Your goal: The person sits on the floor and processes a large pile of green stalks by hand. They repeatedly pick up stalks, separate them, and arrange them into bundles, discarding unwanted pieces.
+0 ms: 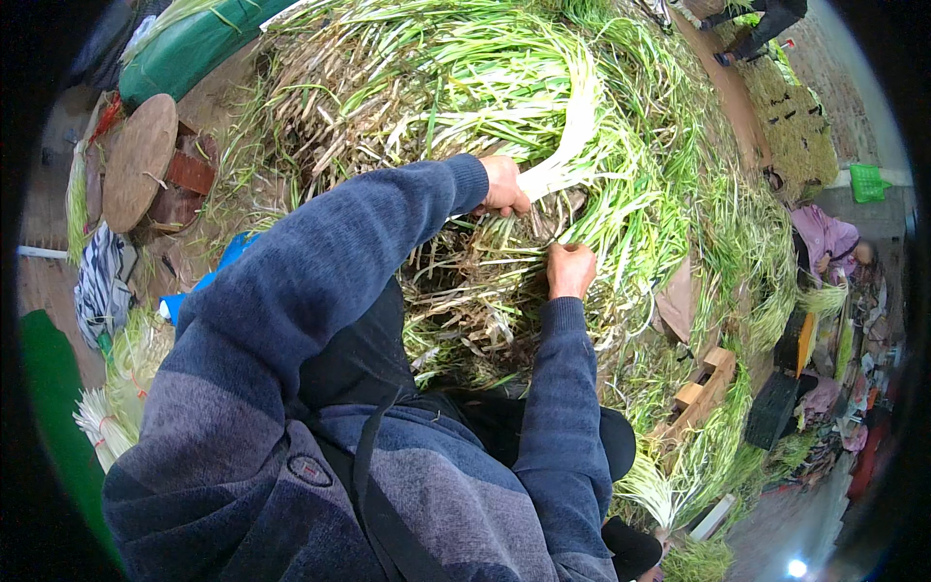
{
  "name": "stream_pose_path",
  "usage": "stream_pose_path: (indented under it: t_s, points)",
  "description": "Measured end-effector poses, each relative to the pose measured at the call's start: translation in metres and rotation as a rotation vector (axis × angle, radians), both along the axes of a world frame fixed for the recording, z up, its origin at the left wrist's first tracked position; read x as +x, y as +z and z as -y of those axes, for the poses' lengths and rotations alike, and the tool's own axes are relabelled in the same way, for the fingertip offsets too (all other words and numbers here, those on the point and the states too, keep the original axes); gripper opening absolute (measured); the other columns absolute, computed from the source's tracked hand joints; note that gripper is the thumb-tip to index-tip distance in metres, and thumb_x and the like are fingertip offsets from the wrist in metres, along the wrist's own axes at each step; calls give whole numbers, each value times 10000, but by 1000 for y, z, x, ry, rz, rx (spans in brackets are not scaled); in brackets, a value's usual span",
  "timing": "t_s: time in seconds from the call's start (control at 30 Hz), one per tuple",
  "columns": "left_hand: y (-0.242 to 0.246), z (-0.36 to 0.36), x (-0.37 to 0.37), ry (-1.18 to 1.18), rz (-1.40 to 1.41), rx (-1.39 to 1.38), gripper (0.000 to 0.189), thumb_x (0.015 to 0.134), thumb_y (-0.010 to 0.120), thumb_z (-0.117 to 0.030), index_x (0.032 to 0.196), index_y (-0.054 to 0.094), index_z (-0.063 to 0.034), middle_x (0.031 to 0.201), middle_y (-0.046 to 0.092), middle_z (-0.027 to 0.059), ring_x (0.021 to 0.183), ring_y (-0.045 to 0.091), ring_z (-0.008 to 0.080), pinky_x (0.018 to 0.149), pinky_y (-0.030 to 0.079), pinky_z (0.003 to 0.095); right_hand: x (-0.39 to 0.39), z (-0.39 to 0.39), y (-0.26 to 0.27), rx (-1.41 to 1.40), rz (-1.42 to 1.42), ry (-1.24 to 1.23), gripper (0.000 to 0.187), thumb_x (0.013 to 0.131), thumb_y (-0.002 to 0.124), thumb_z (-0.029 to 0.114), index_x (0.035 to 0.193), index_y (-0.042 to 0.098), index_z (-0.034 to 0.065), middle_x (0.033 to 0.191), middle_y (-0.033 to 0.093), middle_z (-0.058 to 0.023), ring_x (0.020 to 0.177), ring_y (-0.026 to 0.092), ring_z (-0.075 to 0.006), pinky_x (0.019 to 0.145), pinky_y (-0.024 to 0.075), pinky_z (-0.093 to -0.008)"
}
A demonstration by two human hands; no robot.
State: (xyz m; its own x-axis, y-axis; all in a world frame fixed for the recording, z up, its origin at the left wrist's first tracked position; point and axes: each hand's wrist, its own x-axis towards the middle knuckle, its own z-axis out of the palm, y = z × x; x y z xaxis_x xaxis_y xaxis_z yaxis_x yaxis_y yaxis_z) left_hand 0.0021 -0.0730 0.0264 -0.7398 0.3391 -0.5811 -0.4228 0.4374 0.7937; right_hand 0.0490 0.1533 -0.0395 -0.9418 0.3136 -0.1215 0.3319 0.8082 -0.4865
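Observation:
My left hand (505, 187) is closed around the pale root ends of a bundle of long leafy greens (578, 120), which look like garlic chives or a similar plant. The bundle's stalks curve up and its green leaves spread to the left. Below and right of it, my right hand (571, 268) has its fingers pinched at a few thin stalks near the edge of the large heap of greens (640, 240). Dry brown leaves and stems (473, 313) lie between my hands and my lap. The fingertips of both hands are partly hidden.
At the left are a round wooden board (140, 164) and a tied white-stemmed bundle (105, 429). To the right lie a wooden piece (702, 396) and a black crate (771, 411). A person in a pink top (825, 236) is at the far right; another person's legs (764, 33) show at upper right.

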Motion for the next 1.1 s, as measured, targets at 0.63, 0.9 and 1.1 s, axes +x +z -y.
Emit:
stream_pose_path:
  t_s: [0.63, 0.9, 1.1]
  points:
    - [6, -36, -3, -50, -73, 82, 178, 737, 771, -171, 794, 684, -26, 576, 588, 30, 427, 497, 107, 359, 354, 279, 16, -3, 71, -1339, 91, -209, 134, 877, 663, 105, 838, 536, 94, 570, 454, 43, 405, 365, -67, 410, 395, -265]
    - [-16, -40, -6, -50, -118, 15, 179, 735, 739, -167, 797, 706, -2, 596, 618, 44, 439, 516, 126, 373, 372, 299, 20, 18, 62, -1157, 210, -99, 133, 919, 645, 187, 903, 564, 83, 601, 502, 16, 413, 403, -72, 391, 391, -249]
    - [-26, -37, -11, -54, -126, 33, 179, 736, 735, -176, 809, 710, -14, 604, 622, 40, 468, 521, 119, 407, 384, 294, 19, 20, 51, -1088, 154, 21, 79, 897, 652, 122, 932, 599, 75, 735, 563, 43, 534, 487, -48, 413, 445, -226]
